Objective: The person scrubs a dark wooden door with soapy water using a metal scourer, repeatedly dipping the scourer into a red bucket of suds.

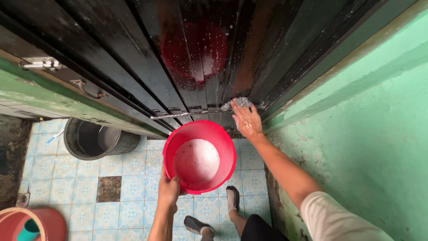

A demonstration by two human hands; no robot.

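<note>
My left hand grips the near rim of a red plastic bucket that holds soapy, foamy water. My right hand presses a silvery metal scrubber against the lower part of a wet, glossy black door, just above the bucket. Soap spatters dot the door, and the bucket's red shows as a reflection on it. My feet in dark slippers stand on the tiles below the bucket.
A dark grey bucket stands on the patterned blue floor tiles at left. A reddish tub sits at the bottom left corner. A green wall closes the right side. A metal latch is on the door's upper left.
</note>
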